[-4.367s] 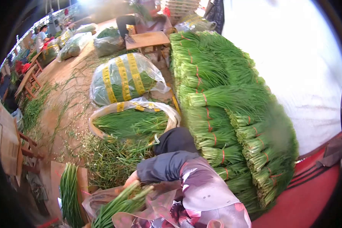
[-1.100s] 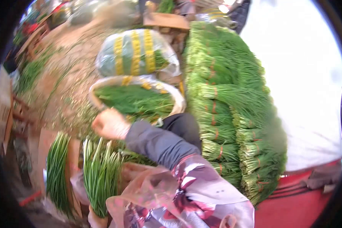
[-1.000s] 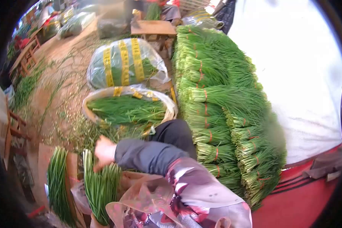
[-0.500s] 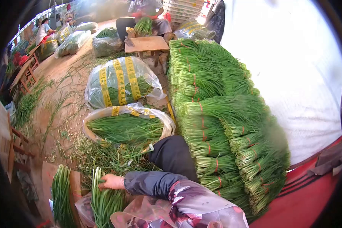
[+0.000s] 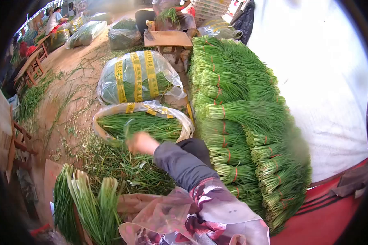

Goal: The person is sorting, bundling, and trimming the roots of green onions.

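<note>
The right hand [image 5: 142, 142], blurred, is raised at centre frame in a dark grey sleeve; a faint green wisp shows beside it, but I cannot tell whether the fingers are closed or spread. It hangs just in front of the open plastic sack of loose green chives [image 5: 140, 125]. Lower left, an upright bunch of green chives with pale cut ends [image 5: 90, 206] stands; the hand holding it is hidden. Right of centre rises a stacked wall of red-banded chive bundles [image 5: 241, 122].
</note>
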Tool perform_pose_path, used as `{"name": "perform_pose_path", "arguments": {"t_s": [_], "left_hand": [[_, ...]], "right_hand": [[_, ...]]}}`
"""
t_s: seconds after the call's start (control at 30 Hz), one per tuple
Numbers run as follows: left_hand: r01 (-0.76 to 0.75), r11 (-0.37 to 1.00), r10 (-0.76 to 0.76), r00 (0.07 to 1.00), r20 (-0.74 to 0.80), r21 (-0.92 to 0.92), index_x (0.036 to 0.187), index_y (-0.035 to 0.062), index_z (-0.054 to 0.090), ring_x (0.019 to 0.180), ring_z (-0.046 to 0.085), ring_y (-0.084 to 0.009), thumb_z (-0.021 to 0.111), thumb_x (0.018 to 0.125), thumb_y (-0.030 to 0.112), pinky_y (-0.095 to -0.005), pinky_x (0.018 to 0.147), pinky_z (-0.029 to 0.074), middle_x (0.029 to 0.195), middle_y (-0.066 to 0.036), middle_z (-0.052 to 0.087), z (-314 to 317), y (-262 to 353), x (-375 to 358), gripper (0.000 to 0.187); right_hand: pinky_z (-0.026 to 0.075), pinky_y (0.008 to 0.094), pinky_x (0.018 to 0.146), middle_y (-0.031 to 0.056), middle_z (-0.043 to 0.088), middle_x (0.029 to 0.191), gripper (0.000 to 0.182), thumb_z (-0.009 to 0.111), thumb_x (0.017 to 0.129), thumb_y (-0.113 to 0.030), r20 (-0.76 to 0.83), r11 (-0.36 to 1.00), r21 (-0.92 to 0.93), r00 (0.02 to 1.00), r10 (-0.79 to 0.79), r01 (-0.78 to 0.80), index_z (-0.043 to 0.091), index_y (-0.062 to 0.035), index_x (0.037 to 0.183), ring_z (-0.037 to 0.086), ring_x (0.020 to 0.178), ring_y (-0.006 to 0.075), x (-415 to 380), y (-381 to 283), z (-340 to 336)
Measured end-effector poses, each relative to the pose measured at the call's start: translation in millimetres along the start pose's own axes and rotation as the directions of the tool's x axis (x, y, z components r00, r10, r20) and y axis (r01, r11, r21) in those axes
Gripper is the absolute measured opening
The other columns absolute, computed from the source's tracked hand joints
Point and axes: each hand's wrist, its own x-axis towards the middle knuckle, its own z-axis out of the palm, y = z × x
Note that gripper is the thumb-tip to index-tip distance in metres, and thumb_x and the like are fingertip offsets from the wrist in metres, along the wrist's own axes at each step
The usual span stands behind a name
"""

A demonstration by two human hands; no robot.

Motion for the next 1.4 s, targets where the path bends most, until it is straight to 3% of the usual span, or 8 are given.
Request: {"name": "perform_pose_path", "arguments": {"t_s": [0.07,0.43,0.53,0.67,0.8,0.9,1.17,1.4], "left_hand": [[0.017,1.0,-0.017,1.0,0.006,-0.025,0.119,0.0022,0.057,0.086,0.062,-0.0188,0.077,0.075,0.011,-0.032,0.072,0.05,0.102,-0.005,0.063,1.4,-0.1,3.8,0.048],[0.024,0.992,-0.034,0.996,-0.08,-0.125,0.125,-0.0025,0.051,0.108,0.06,-0.0239,0.07,0.066,0.003,-0.0377,0.091,0.05,0.118,-0.012,0.062,4.9,14.2,7.9,0.062],[0.023,0.956,-0.018,1.0,0.018,-0.293,0.131,0.0023,0.049,0.118,0.054,-0.0344,0.038,0.097,0.026,-0.0531,0.099,0.043,0.13,-0.017,0.055,1.6,7.9,2.4,0.043],[0.028,0.989,-0.03,0.999,-0.016,-0.144,0.125,0.001,0.052,0.107,0.059,-0.0198,0.078,0.071,0.007,-0.0349,0.093,0.047,0.12,-0.009,0.061,-1.5,15.3,-0.7,0.06],[0.096,0.975,-0.11,0.992,-0.058,-0.202,0.117,0.0023,0.056,0.096,0.06,-0.0145,0.075,0.068,-0.002,-0.0306,0.087,0.048,0.105,-0.003,0.065,4.7,22.9,4.4,0.052],[0.081,0.975,-0.1,0.991,-0.084,-0.207,0.118,0.0027,0.055,0.097,0.059,-0.0142,0.074,0.067,-0.005,-0.0301,0.089,0.047,0.107,-0.003,0.064,10.4,17.5,8.1,0.055],[0.052,0.988,-0.073,0.988,-0.139,-0.147,0.127,0.0022,0.048,0.105,0.057,-0.0143,0.075,0.067,-0.001,-0.0303,0.094,0.045,0.115,-0.004,0.062,17.3,5.6,8.1,0.066],[0.059,0.991,-0.079,0.982,-0.172,-0.118,0.133,0.0014,0.045,0.108,0.055,-0.0124,0.075,0.068,-0.001,-0.0291,0.096,0.043,0.119,-0.005,0.061,19.2,2.1,4.7,0.072]], "right_hand": [[0.042,0.0367,0.1,0.0275,0.047,0.136,0.11,0.069,0.073,-0.059,0.098,0.984,0.177,0.995,-0.018,0.0,0.018,0.0061,0.145,0.052,0.122,0.0354,-4.7,-12.9,55.9],[0.042,0.0301,0.055,0.0014,0.058,0.068,0.02,0.057,0.086,-0.021,-0.038,0.476,0.878,0.983,0.179,-0.052,0.068,-0.0058,0.093,0.051,0.059,0.0146,34.6,-67.0,100.3],[0.044,0.0329,0.057,0.0047,0.053,0.064,0.027,0.055,0.088,-0.025,-0.176,0.136,0.982,0.913,0.368,0.134,0.065,-0.0056,0.104,0.051,0.06,0.0165,23.7,-53.4,1.1],[0.043,0.0355,0.057,0.0044,0.054,0.069,0.042,0.063,0.084,-0.04,-0.124,0.507,0.861,0.947,0.296,-0.046,0.063,-0.0077,0.111,0.052,0.06,0.0181,16.9,-26.6,-48.7],[0.048,0.0411,0.091,0.018,0.066,0.111,0.067,0.068,0.074,-0.051,0.214,0.88,-0.468,0.955,0.206,-0.085,0.058,-0.0045,0.121,0.062,0.107,0.0292,7.8,-33.9,10.0],[0.05,0.0294,0.08,0.0074,0.071,0.091,0.037,0.072,0.081,-0.033,0.166,0.725,0.673,0.985,0.05,-0.15,0.067,-0.0034,0.102,0.066,0.086,0.0158,5.4,-72.1,33.0],[0.048,0.0399,0.088,0.0159,0.068,0.095,0.072,0.07,0.065,-0.064,0.027,0.816,-0.166,0.83,-0.557,0.553,0.07,-0.0016,0.101,0.063,0.097,0.0308,34.7,-164.6,54.3],[0.05,0.0285,0.074,0.0095,0.071,0.092,0.025,0.061,0.089,-0.017,0.455,0.752,0.655,0.831,-0.321,-0.068,0.066,0.0017,0.106,0.063,0.077,0.0134,29.1,-184.4,108.0]]}}
